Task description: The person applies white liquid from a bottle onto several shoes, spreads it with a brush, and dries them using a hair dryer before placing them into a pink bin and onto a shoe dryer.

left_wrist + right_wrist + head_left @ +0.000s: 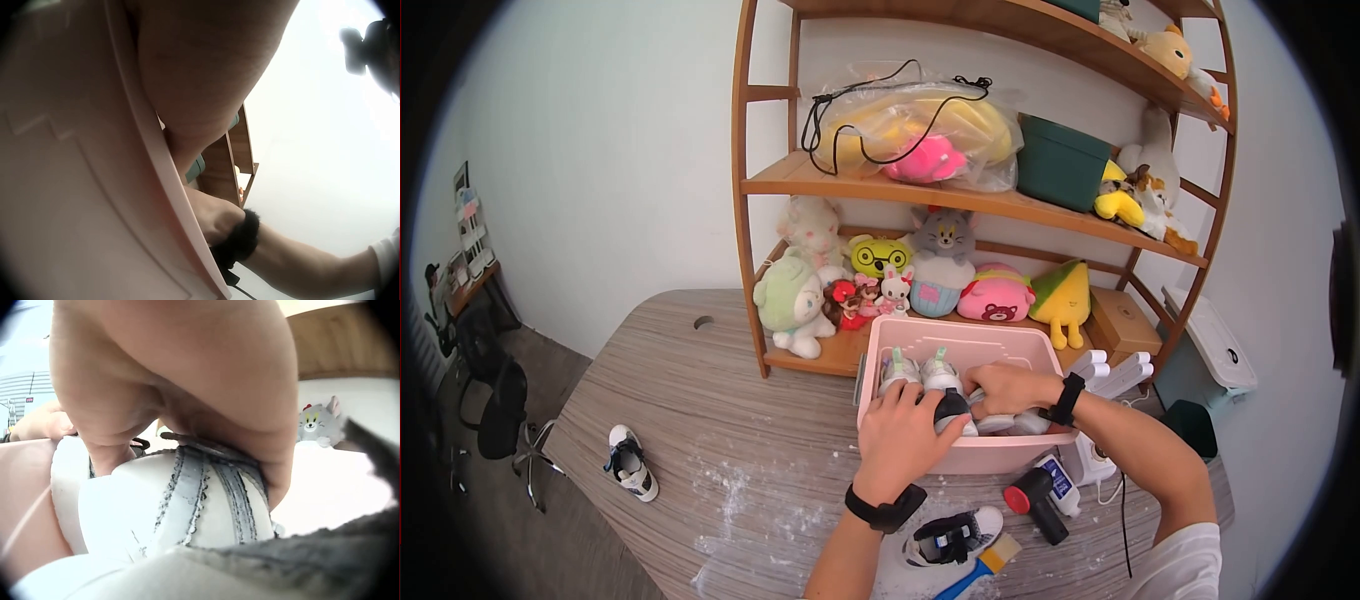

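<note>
A pink plastic bin (965, 460) holds several light-coloured shoes. Over its front rim reaches my left hand (900, 435), fingers spread on a white-and-black sneaker (953, 404), thumb at its near side. I cannot tell whether those fingers grip it. Inside the bin, my right hand (1007, 388) grips a white shoe (144, 481) with grey scalloped straps, fingers on one side and thumb on the other. In the left wrist view the bin's wall hides the left fingertips. Two upright white sneakers (940, 372) with green heel tabs stand at the bin's back left.
One sneaker (632, 465) sits at the table's left; another (955, 538) lies in front beside a blue-handled brush (980, 570). A black-and-red dryer-like tool (1037, 505) and a white bottle (1060, 485) lie right of it. Behind the bin stands a wooden shelf (830, 180) with plush toys.
</note>
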`<state>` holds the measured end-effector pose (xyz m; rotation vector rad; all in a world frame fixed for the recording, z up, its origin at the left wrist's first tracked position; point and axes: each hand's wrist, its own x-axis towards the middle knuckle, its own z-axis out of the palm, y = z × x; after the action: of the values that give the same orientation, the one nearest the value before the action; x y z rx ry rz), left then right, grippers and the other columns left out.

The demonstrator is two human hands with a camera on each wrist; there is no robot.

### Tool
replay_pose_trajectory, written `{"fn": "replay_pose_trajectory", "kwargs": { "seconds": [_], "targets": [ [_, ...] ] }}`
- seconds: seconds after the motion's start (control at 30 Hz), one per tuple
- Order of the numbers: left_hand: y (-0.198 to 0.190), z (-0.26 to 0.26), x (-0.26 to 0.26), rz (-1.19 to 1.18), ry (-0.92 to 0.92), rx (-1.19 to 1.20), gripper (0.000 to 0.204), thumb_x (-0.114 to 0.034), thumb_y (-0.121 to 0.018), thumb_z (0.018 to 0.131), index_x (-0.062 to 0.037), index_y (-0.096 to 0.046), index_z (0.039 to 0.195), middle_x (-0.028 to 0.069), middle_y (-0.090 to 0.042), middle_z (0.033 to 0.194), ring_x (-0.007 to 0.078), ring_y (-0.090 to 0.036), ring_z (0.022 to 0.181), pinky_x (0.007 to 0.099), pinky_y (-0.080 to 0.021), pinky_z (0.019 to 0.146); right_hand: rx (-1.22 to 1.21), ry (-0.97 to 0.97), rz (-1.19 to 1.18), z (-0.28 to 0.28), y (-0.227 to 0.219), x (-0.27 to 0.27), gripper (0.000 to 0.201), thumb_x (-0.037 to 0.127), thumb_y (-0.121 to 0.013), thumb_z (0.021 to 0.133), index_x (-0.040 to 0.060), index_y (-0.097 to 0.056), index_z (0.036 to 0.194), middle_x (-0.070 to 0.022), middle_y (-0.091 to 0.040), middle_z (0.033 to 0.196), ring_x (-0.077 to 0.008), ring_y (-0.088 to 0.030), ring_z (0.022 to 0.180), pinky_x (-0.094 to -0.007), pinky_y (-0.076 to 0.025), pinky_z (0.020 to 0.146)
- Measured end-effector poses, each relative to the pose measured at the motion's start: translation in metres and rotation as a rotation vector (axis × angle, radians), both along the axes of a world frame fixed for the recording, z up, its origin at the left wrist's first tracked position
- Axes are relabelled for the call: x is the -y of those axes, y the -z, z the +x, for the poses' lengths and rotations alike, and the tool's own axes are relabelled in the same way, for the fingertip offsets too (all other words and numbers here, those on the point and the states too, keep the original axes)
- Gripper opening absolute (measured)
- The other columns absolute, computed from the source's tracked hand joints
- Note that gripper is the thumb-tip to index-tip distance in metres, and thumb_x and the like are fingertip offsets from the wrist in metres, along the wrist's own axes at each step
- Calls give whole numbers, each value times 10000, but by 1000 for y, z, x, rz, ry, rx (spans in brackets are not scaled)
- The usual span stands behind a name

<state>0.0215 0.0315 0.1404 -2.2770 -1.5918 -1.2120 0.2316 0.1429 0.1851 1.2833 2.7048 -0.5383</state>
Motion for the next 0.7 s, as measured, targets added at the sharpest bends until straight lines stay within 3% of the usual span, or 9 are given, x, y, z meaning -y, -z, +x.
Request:
{"fn": "replay_pose_trajectory", "kwargs": {
  "seconds": [0.13,0.2,0.33,0.43,0.5,0.53,0.57,0.63,0.7],
  "targets": [
    [1,-1,-2,22,5,22,429,-497,-758,848,-119,-773,1049,86,-707,1080,283,-665,1074,429,-545,871,84,36,-53,8,-9,4,517,361,-745,834,-15,-680,1182,-244,-723,1081,-366,-694,1033,-415,-536,922],
    [1,-2,-1,22,1,32,426,-495,-760,848,-118,-772,1047,85,-705,1085,286,-668,1068,429,-544,872,-106,-69,-70,27,-8,-2,521,385,-735,867,-9,-680,1203,-223,-725,1090,-345,-691,1040,-412,-533,921],
    [-1,-4,-2,62,57,137,353,-411,-769,867,-97,-763,1028,100,-702,1092,308,-690,1005,410,-555,846,-66,4,-91,27,-36,18,520,376,-726,899,-12,-667,1241,-206,-714,1149,-309,-680,1085,-409,-530,928],
    [-6,-6,-2,5,125,338,267,-293,-753,901,-55,-745,1022,119,-708,1078,301,-706,962,385,-563,828,-87,42,21,30,-45,44,450,314,-729,898,-6,-667,1208,-207,-692,1154,-325,-662,1086,-409,-530,928],
    [-9,-11,-4,-40,149,443,215,-218,-737,923,-27,-733,1021,125,-711,1066,279,-715,941,364,-565,819,-255,-39,455,35,-41,74,354,237,-736,885,-3,-665,1136,-208,-669,1117,-363,-644,1037,-420,-536,903],
    [-9,-17,-7,-60,226,578,183,-168,-715,942,-2,-722,1018,122,-714,1047,243,-711,930,344,-559,820,-299,-30,544,33,-43,95,282,166,-741,856,1,-644,1063,-196,-648,1077,-403,-632,990,-454,-532,902],
    [-9,-23,-9,-81,302,711,153,-119,-692,960,23,-711,1015,119,-716,1028,207,-707,920,323,-553,822,-302,-33,541,33,-40,113,282,166,-741,856,1,-644,1063,-196,-648,1077,-403,-632,990,-454,-532,902],
    [-11,-36,-7,-19,257,725,143,-101,-681,970,34,-708,1009,109,-714,1014,181,-694,918,308,-547,824,-409,-75,722,36,-28,147,277,129,-755,829,7,-639,1050,-171,-651,1073,-385,-637,993,-449,-535,884],
    [-14,-49,-6,50,207,739,135,-83,-671,980,45,-704,1002,98,-712,1000,156,-682,916,293,-542,826,-436,-118,694,41,-11,178,297,97,-770,798,12,-630,1045,-158,-644,1061,-371,-640,972,-439,-536,864]
  ]
}}
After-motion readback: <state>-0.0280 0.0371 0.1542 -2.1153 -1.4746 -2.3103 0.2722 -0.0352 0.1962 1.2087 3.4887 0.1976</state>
